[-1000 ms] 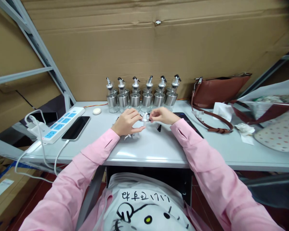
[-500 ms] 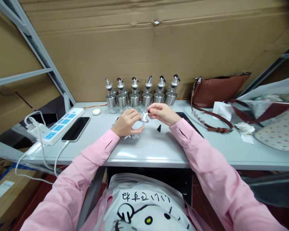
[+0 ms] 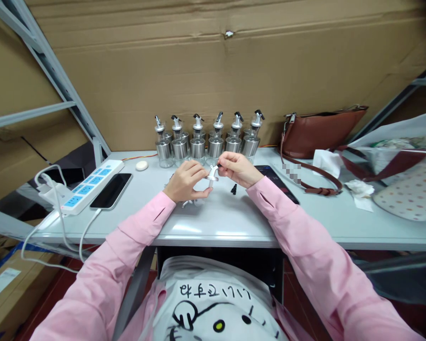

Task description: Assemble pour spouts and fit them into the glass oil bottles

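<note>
between the hands [image 3: 186,182] [image 3: 239,169], pourer [image 3: 213,177] seemingly near upright, stem [image 3: 211,183] down

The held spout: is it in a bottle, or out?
Out: the spout is between the left hand and right hand, its bare stem showing below.

Brown cardboard wall [image 3: 145,71] — pale grey table [image 3: 234,222], grey metal frame [image 3: 55,71] — dark red floor [image 3: 291,293].

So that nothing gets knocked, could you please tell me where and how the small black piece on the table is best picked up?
Probably pinch the small black piece across its narrow body, from above and the near side: the right hand is just beyond it, and the left hand and silver pourer are to its left.
</note>
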`<state>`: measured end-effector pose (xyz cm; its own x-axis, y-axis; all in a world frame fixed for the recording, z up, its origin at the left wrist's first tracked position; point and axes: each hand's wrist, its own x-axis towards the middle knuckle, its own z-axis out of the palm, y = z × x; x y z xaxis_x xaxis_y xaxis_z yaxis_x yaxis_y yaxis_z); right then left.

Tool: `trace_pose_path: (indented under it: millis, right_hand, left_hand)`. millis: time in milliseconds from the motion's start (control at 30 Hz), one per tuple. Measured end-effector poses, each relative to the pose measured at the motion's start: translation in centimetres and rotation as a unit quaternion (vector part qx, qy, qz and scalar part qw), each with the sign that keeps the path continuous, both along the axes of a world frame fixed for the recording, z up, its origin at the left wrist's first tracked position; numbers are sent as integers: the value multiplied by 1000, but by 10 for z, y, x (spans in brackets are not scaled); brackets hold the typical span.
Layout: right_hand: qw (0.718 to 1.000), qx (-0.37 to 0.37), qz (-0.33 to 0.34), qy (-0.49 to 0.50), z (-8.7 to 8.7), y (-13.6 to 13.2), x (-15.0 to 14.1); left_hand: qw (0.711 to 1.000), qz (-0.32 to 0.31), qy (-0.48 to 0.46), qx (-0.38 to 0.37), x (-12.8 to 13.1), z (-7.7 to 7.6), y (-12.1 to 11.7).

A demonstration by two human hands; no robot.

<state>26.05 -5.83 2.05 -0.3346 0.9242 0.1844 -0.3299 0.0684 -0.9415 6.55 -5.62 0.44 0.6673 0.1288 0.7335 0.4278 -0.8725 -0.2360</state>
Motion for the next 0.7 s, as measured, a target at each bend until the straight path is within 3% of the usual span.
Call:
trace_pose_path:
  millis: [433, 533, 700]
  right_hand:
    - [1000, 10, 10, -3, -3, 0, -2]
    - [1000, -16, 21, 6, 0, -2, -2]
    - [989, -98, 109, -1, 4, -6, -1]
  left_hand:
    - [1000, 3, 3, -1, 0, 0, 0]
    - [1000, 13, 4, -9, 0, 0, 0]
    - [1000, 9, -14, 6, 0, 2, -1]
